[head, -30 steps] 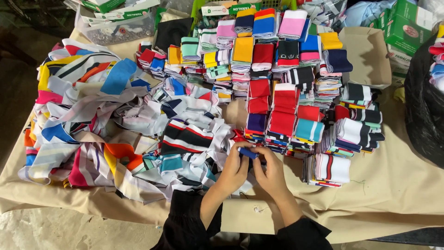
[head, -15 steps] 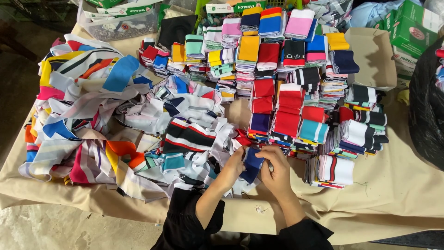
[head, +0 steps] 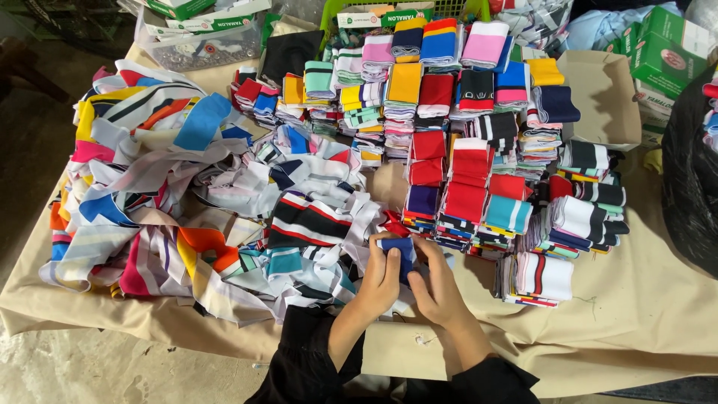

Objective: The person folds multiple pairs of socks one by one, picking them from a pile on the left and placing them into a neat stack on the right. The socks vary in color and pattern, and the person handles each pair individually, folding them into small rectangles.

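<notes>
A dark blue folded fabric piece (head: 402, 253) is gripped between the left hand (head: 380, 278) and the right hand (head: 436, 286), near the front edge of the cloth-covered table (head: 643, 314). Its fold is held roughly upright, the long axis running away from the person. Both sets of fingers are curled around it; its lower part is hidden behind them. A loose heap of striped strips (head: 179, 209) lies towards the left edge, folded stacks (head: 479, 179) towards the back. The black bag (head: 692, 187) is cut off at the right.

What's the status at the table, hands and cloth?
Left hand and right hand both grip a folded navy cloth piece. Loose striped strips lie left; folded stacks lie right.
</notes>
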